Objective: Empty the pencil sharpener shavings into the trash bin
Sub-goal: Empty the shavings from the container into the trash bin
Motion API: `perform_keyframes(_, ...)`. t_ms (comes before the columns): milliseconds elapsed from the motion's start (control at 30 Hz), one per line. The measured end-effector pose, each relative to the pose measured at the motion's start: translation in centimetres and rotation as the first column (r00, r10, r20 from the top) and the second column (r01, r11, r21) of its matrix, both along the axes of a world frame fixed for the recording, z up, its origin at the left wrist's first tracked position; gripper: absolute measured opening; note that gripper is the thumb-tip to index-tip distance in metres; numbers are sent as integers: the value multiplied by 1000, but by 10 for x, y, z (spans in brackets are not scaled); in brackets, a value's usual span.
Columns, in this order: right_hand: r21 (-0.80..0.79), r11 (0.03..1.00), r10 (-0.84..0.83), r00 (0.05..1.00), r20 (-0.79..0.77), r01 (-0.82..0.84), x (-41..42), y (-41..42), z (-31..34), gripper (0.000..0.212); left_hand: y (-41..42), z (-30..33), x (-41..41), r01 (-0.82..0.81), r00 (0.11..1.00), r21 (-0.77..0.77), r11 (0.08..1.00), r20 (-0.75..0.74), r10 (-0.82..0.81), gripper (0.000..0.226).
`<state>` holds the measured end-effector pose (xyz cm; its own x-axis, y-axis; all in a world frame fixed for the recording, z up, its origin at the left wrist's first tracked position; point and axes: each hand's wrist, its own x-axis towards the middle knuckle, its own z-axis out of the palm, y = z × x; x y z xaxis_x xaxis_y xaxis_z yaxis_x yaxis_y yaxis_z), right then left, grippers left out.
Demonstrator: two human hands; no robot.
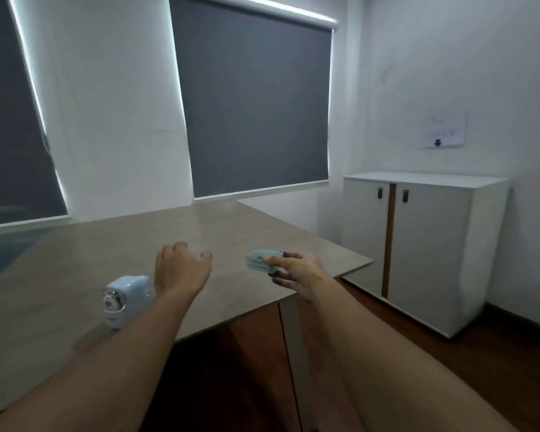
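Observation:
A pale blue pencil sharpener [125, 299] stands on the grey-brown table [231, 232], near its front edge, with its round crank side facing me. My left hand [180, 268] hovers just right of it, empty, fingers spread. My right hand [296, 269] holds the sharpener's pale blue shavings drawer [259, 260] between thumb and fingers, above the table's right front corner. No trash bin is in view.
A white two-door cabinet [424, 244] stands against the right wall on a dark wood floor [496, 353]. Two windows with grey roller blinds [253, 101] are behind the table. The table's right edge and leg [290, 325] lie under my right forearm.

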<state>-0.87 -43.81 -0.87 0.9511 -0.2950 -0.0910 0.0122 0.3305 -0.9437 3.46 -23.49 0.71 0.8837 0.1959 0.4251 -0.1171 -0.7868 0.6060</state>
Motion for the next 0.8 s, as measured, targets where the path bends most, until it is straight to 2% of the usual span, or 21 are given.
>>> perform_keyframes(100,-16,994,-108,994,-28,107,-32,-29,-7,54,-52,-4,-19,163,984,-31,986,-61,-165,58)
perform_keyframes(233,-36,982,-189,981,-35,188,-70,-70,-20,40,-112,-22,-38,352,926,-135,926,-98,-366,54)
perform_keyframes(333,-34,966,-258,964,-68,256,-96,-101,-29,60,-147,-41,-52,430,882,-171,886,-129,-453,52)
perform_keyframes(433,-41,950,-313,943,-117,310,-118,-131,-47,61,-176,-69,-66,491,833,-197,849,-178,-524,49)
perform_keyframes(667,-78,953,-301,898,-320,292,-144,-180,-120,72,-221,-152,-82,471,786,-215,856,-337,-518,51)
perform_keyframes(800,-114,957,-289,850,-441,266,-147,-208,-177,71,-247,-207,-83,457,740,-234,858,-436,-513,49)
